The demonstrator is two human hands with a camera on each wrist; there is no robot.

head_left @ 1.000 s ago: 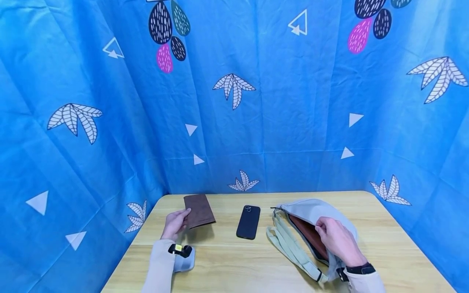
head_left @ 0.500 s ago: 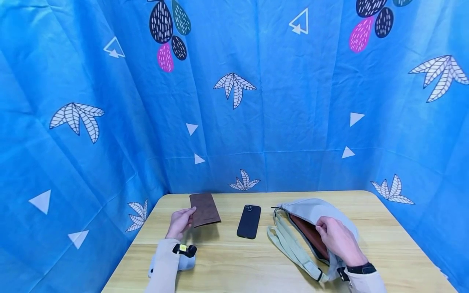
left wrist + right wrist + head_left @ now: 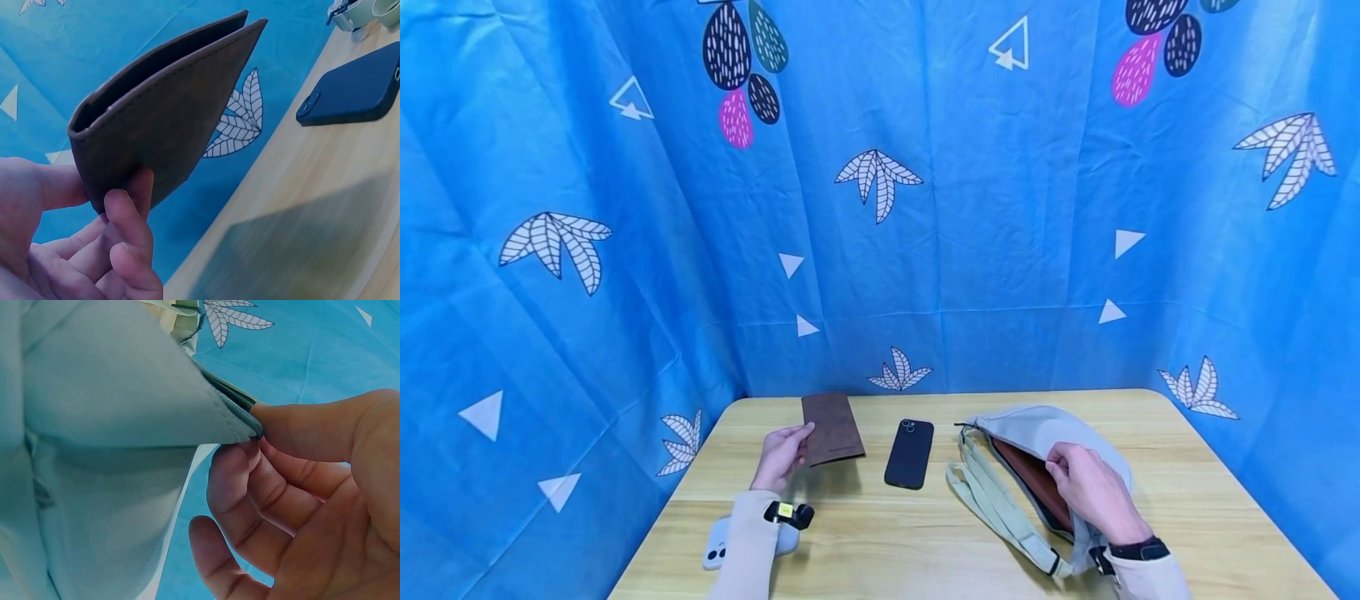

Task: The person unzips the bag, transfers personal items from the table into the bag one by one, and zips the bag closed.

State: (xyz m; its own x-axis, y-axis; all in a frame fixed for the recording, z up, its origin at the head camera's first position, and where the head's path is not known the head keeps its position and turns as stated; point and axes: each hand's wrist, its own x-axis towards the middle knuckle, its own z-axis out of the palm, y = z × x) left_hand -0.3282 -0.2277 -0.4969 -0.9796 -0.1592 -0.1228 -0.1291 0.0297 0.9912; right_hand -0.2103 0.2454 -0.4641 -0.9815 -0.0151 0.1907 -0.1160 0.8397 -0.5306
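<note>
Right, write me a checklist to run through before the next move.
1. Grip of the left hand on the wallet: ok, pinched near one edge.
2. Is the wallet raised off the table: ok.
3. Is the wallet folded flat: not ok, it gapes in the left wrist view.
4. Hold of the right hand on the bag: ok, and the bag is open.
5. Anything inside the bag: cannot tell.
6. Is the wallet at the bag: not ok, the dark phone lies between them.

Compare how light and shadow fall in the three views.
Head: bright curtain, soft shadow below the brown wallet; left wrist: dimmer, the wallet's face dark, a broad shadow on the table; right wrist: the grey bag darkens beneath a fold.
</note>
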